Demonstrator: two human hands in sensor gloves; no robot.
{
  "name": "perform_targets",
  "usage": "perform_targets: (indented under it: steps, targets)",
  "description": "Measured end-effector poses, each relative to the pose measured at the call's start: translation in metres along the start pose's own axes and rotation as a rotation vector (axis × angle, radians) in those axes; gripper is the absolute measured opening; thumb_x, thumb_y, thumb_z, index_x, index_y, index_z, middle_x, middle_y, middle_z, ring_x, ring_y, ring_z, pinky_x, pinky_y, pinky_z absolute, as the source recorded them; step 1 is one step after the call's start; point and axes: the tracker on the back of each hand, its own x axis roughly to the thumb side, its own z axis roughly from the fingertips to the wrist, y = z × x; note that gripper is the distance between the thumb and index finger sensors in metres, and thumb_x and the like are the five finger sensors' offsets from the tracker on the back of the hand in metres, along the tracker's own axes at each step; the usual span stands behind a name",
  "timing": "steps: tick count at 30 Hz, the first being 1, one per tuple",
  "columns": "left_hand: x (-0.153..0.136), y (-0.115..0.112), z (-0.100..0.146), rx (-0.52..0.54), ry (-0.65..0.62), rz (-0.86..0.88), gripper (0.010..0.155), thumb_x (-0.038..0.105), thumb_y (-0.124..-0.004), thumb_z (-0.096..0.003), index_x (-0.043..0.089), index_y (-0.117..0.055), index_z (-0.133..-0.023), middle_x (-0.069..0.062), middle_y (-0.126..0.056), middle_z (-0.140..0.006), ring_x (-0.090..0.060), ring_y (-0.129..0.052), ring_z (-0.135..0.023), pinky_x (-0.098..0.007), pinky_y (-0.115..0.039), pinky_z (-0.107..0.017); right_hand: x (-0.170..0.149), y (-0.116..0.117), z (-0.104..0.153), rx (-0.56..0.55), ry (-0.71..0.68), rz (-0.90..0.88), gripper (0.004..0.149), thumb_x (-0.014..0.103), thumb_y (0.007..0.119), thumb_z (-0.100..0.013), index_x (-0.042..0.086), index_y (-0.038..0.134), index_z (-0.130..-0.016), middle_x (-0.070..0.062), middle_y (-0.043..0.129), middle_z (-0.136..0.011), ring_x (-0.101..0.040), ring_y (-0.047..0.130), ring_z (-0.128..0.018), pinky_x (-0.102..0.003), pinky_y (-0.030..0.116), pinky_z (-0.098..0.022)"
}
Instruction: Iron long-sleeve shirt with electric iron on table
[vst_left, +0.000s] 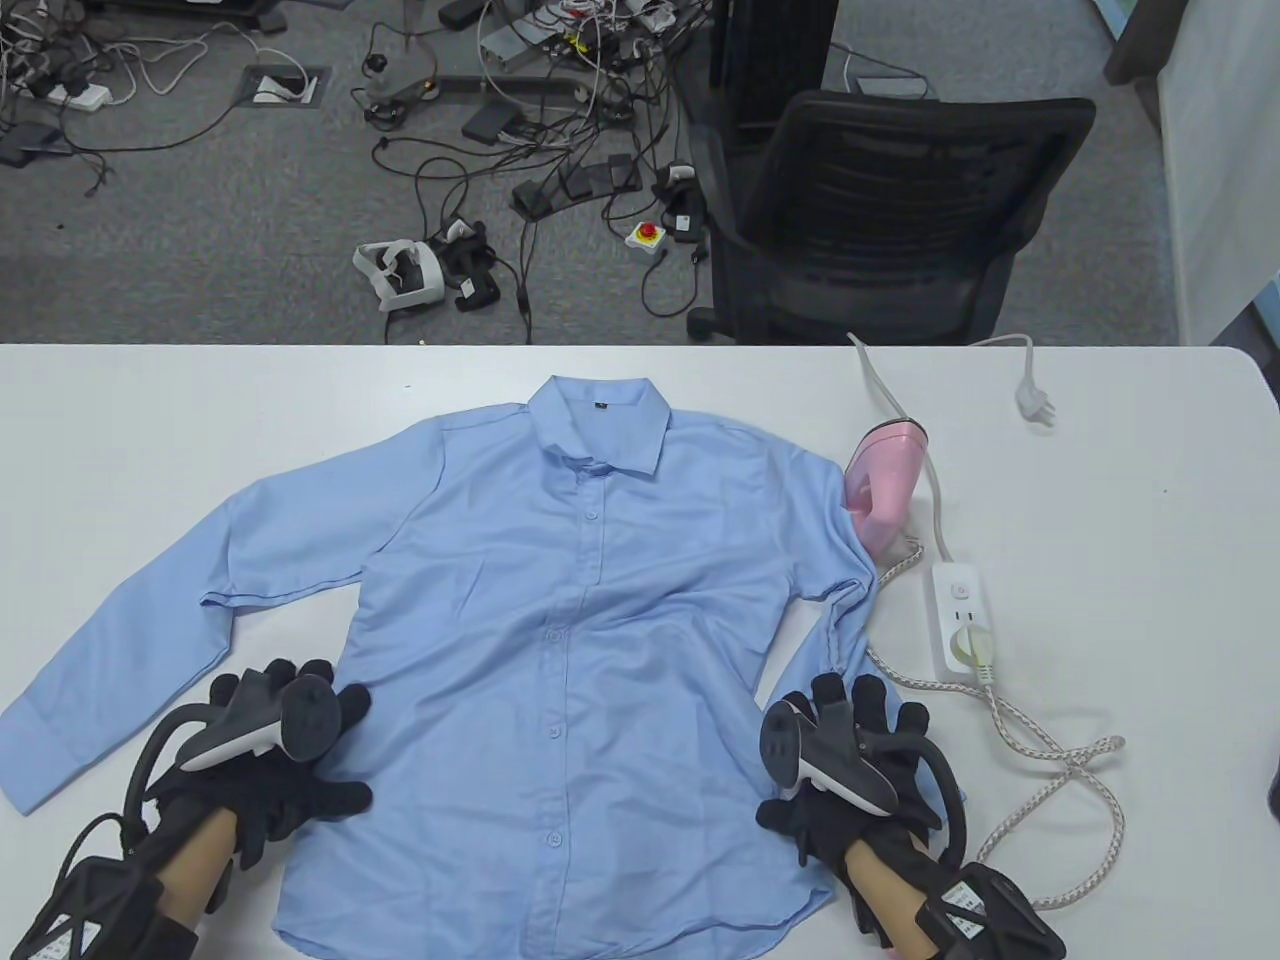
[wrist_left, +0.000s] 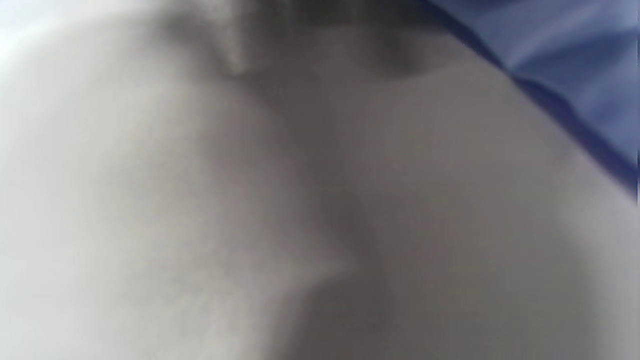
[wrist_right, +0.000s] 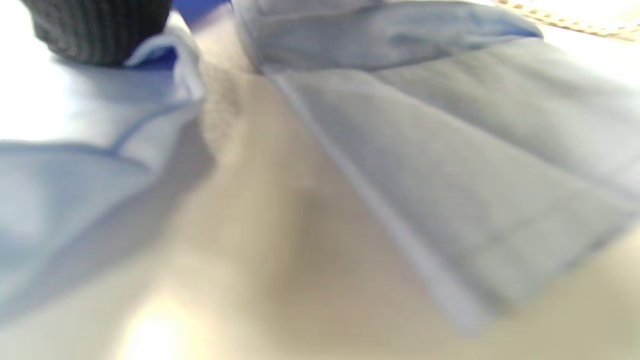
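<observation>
2 gloved hands press flat on a light-blue long-sleeve shirt (vst_left: 560, 620) spread front-up on a white table (vst_left: 150, 420). At the near edge, the left hand (vst_left: 285, 760) lies at the shirt's lower left side, its fingers (vst_left: 345, 800) straight and spread, some on the cloth and some on the bare table between the body and the left sleeve (vst_left: 130, 640); it grips nothing. The right hand (vst_left: 855, 770) lies at the lower right side, its fingers (vst_left: 870, 700) straight and apart, resting on the folded-in right sleeve (vst_left: 845, 620) and hem, also gripping nothing. A grey-and-white tracker (vst_left: 300, 715) sits on the back of the left hand, and a second tracker (vst_left: 800, 755) on the back of the right.

The left wrist view is blurred and shows only pale table and a corner of blue cloth (wrist_left: 575, 65). The right wrist view, also soft, shows 1 dark gloved fingertip (wrist_right: 100, 30) on the fabric beside a fold of sleeve (wrist_right: 450, 165).

The shirt is buttoned, collar (vst_left: 600, 410) toward the far edge, left sleeve stretched out to the near left. Just right of the shirt's shoulder stands a pink electric iron (vst_left: 885, 480), touching the fabric's edge. Its braided cord (vst_left: 1060, 770) loops across the near right of the table to a white power strip (vst_left: 962, 620). A white plug (vst_left: 1035, 405) lies farther right.

Beyond the table stand a black office chair (vst_left: 880, 210) and a grey floor strewn with cables (vst_left: 520, 130).
</observation>
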Motion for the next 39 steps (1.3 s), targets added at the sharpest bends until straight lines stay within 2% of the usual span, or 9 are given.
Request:
perform_targets:
  steps: [8, 15, 19, 21, 23, 27, 29, 33, 39]
  targets:
    - [-0.012, -0.007, 0.002, -0.014, -0.019, 0.035, 0.096, 0.084, -0.061, -0.0327, 0.051, -0.001, -0.099, 0.004, 0.013, -0.114, -0.027, 0.008, -0.107, -0.064, 0.003, -0.068, -0.007, 0.006, 0.016, 0.093, -0.045, -0.083, 0.099, 0.068, 0.07, -0.03, 0.032, 0.008, -0.099, -0.004, -0.008, -0.1, -0.046, -0.004, -0.093, -0.071, 0.016, -0.06]
    - [-0.012, -0.002, 0.007, -0.02, -0.072, 0.103, 0.095, 0.083, -0.063, -0.037, 0.047, -0.005, -0.103, 0.003, 0.013, -0.115, -0.028, 0.009, -0.106, -0.064, 0.003, -0.068, 0.002, 0.022, 0.042, 0.057, -0.064, 0.092, 0.101, 0.07, 0.067, -0.028, 0.032, 0.004, -0.098, -0.004, -0.01, -0.099, -0.046, -0.004, -0.093, -0.072, 0.016, -0.061]
    - [-0.012, 0.021, 0.017, 0.154, -0.157, 0.281, 0.087, 0.079, -0.06, -0.0406, 0.047, -0.013, -0.105, 0.002, 0.008, -0.117, -0.029, 0.004, -0.108, -0.064, 0.001, -0.069, 0.008, 0.027, 0.057, 0.153, -0.122, 0.175, 0.104, 0.07, 0.07, -0.027, 0.032, 0.002, -0.098, -0.005, -0.012, -0.098, -0.047, -0.005, -0.093, -0.072, 0.015, -0.061]
    - [-0.014, 0.029, 0.016, 0.157, -0.117, 0.251, 0.086, 0.079, -0.059, -0.0408, 0.047, -0.012, -0.105, 0.002, 0.008, -0.117, -0.029, 0.004, -0.108, -0.064, 0.001, -0.069, 0.008, 0.021, 0.061, 0.175, -0.128, 0.197, 0.105, 0.07, 0.072, -0.024, 0.032, 0.007, -0.098, -0.005, -0.008, -0.099, -0.046, -0.001, -0.094, -0.071, 0.019, -0.062]
    - [-0.018, 0.036, 0.009, 0.16, -0.067, 0.232, 0.085, 0.079, -0.057, -0.0412, 0.046, -0.012, -0.106, 0.002, 0.007, -0.117, -0.029, 0.003, -0.108, -0.064, 0.0, -0.069, -0.002, -0.016, 0.058, 0.104, -0.125, 0.114, 0.104, 0.071, 0.071, -0.023, 0.032, 0.012, -0.098, -0.005, -0.002, -0.1, -0.046, 0.006, -0.096, -0.07, 0.023, -0.062]
    - [-0.021, 0.047, -0.008, 0.216, 0.036, 0.329, 0.08, 0.077, -0.053, -0.0436, 0.045, -0.014, -0.106, 0.001, 0.002, -0.119, -0.029, -0.001, -0.109, -0.064, -0.003, -0.07, -0.014, -0.081, 0.03, -0.04, -0.06, -0.182, 0.1, 0.072, 0.066, -0.029, 0.031, 0.009, -0.1, -0.006, -0.005, -0.101, -0.048, 0.005, -0.096, -0.071, 0.022, -0.063]
    - [-0.022, 0.052, -0.016, 0.252, 0.134, 0.351, 0.073, 0.07, -0.053, -0.0482, 0.045, -0.018, -0.107, 0.003, -0.001, -0.12, -0.028, -0.003, -0.11, -0.063, -0.002, -0.07, -0.01, -0.099, 0.005, -0.058, -0.049, -0.298, 0.097, 0.073, 0.062, -0.03, 0.031, 0.009, -0.1, -0.006, -0.004, -0.101, -0.048, 0.007, -0.097, -0.071, 0.024, -0.064]
    - [-0.022, 0.066, -0.033, 0.341, 0.249, 0.34, 0.064, 0.06, -0.053, -0.0522, 0.043, -0.026, -0.107, 0.001, -0.012, -0.121, -0.029, -0.012, -0.111, -0.064, -0.007, -0.071, 0.007, -0.103, -0.056, -0.079, 0.037, -0.514, 0.094, 0.071, 0.06, -0.03, 0.03, 0.011, -0.099, -0.006, 0.0, -0.102, -0.047, 0.014, -0.097, -0.067, 0.03, -0.065]
    - [-0.031, 0.077, -0.069, 0.286, 0.255, 0.459, 0.063, 0.06, -0.051, -0.052, 0.041, -0.026, -0.107, 0.002, -0.017, -0.122, -0.028, -0.015, -0.111, -0.064, -0.008, -0.072, 0.012, -0.088, -0.126, -0.027, 0.189, -0.499, 0.092, 0.073, 0.058, -0.03, 0.035, 0.01, -0.098, -0.007, -0.001, -0.101, -0.048, 0.015, -0.097, -0.067, 0.032, -0.065]
